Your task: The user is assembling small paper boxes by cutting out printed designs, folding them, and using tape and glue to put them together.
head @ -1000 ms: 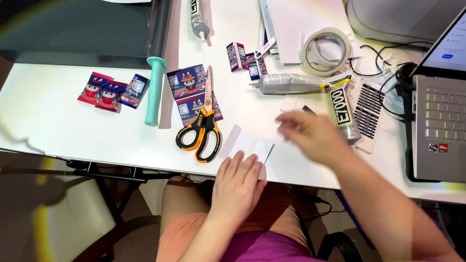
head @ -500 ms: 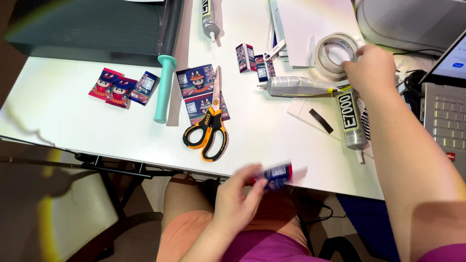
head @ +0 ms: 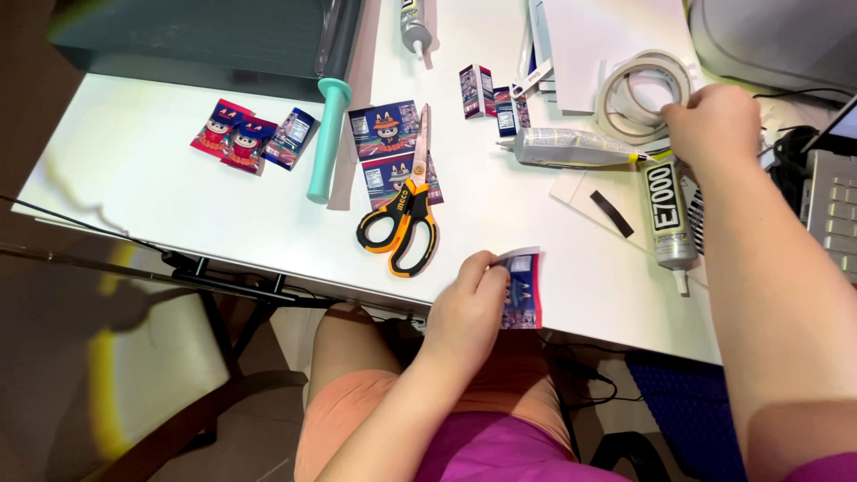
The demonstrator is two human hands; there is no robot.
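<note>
The left hand (head: pixel 469 308) sits at the near edge of the white table (head: pixel 161 187), fingers curled and pinched on a small printed card (head: pixel 522 290) with a blue and red picture. The card projects to the right of the fingers, partly over the table edge.

The right hand (head: pixel 714 125) reaches to the far right of the table, well apart from the card. Its fingers are bent down onto a roll of white tape (head: pixel 638 94); whether they grip the roll or only rest on it cannot be told from this angle.

Positions relative to the card:
- The scissors (head: pixel 402 214), orange and black handles, lie closed just beyond and to the left of it.
- 2 printed sheets (head: pixel 384 147) lie under the scissor blades.
- 1 grey glue tube (head: pixel 669 219) lies beyond and to the right, near the right forearm.
- 1 second tube (head: pixel 571 147) lies crosswise farther back, between the card and the tape roll.
- 1 teal-tipped roller (head: pixel 326 134) lies far to the left, past the scissors.
- 3 small printed packets (head: pixel 250 138) lie farther left again.
</note>
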